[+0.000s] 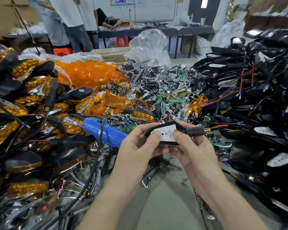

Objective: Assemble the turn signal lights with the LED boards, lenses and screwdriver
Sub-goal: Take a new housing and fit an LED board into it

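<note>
Both my hands hold one black turn signal housing (192,131) at the centre, its stem and threaded end pointing right. A white LED board (167,133) lies in its open face. My left hand (136,145) grips the left side with the thumb on the board's left end. My right hand (193,150) grips the right side, thumb on the board's right end. A blue electric screwdriver (103,131) lies on the pile just left of my left hand, its black cable trailing toward me.
Finished amber-lensed signals (22,107) are heaped at left. Loose orange lenses (88,72) sit at the back, chrome reflectors (156,83) in the middle, black wired housings (256,90) at right. Loose screws (184,180) lie on the grey table. People stand behind.
</note>
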Action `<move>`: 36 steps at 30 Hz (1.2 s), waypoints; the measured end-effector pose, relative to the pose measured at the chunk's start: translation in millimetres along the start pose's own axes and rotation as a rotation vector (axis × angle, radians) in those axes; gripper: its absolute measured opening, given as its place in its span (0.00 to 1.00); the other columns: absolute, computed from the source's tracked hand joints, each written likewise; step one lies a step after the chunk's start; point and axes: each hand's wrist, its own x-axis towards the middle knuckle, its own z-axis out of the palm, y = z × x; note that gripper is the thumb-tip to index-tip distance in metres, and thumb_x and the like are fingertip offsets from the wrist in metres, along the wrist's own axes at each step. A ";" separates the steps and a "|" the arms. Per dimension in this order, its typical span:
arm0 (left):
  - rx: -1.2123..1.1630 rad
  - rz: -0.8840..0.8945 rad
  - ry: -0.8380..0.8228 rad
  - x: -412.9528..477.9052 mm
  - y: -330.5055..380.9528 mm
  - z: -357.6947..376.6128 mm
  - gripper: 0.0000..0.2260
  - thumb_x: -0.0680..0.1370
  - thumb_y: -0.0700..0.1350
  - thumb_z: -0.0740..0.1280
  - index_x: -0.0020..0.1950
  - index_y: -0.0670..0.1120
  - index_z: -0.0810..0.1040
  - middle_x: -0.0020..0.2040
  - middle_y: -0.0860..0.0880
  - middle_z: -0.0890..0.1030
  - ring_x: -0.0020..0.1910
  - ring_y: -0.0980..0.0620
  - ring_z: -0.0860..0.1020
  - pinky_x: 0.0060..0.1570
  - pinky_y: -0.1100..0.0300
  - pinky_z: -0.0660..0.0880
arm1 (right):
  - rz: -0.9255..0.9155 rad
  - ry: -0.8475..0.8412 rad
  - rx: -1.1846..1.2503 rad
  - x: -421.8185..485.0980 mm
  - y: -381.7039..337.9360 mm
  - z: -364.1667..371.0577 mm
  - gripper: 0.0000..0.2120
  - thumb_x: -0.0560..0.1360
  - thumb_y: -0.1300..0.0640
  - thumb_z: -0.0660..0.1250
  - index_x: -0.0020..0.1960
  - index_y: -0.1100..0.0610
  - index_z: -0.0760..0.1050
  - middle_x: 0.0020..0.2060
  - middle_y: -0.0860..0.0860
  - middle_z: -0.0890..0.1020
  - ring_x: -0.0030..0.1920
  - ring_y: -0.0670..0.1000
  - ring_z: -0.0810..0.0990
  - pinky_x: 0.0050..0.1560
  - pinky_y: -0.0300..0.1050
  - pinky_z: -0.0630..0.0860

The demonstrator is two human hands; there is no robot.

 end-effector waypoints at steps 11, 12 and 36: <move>-0.030 -0.019 -0.014 -0.2 0.5 -1.5 0.07 0.80 0.39 0.67 0.53 0.46 0.84 0.51 0.42 0.85 0.42 0.49 0.84 0.45 0.60 0.81 | -0.008 -0.002 -0.004 0.1 0.3 -2.3 0.15 0.70 0.60 0.76 0.56 0.58 0.82 0.53 0.62 0.86 0.46 0.55 0.87 0.40 0.44 0.82; -0.029 -0.020 -0.016 -0.1 0.6 -1.5 0.07 0.80 0.39 0.67 0.52 0.46 0.84 0.51 0.42 0.86 0.43 0.49 0.84 0.45 0.60 0.81 | -0.003 -0.004 -0.004 0.3 0.0 -2.2 0.15 0.70 0.61 0.76 0.57 0.58 0.82 0.52 0.62 0.86 0.46 0.55 0.87 0.40 0.43 0.82; -0.062 -0.022 -0.019 -0.4 2.2 -0.3 0.06 0.79 0.38 0.69 0.51 0.46 0.85 0.52 0.43 0.86 0.47 0.50 0.84 0.44 0.62 0.80 | -0.019 -0.021 -0.018 3.0 1.5 -5.3 0.15 0.71 0.62 0.71 0.58 0.62 0.80 0.48 0.61 0.87 0.42 0.55 0.87 0.38 0.42 0.82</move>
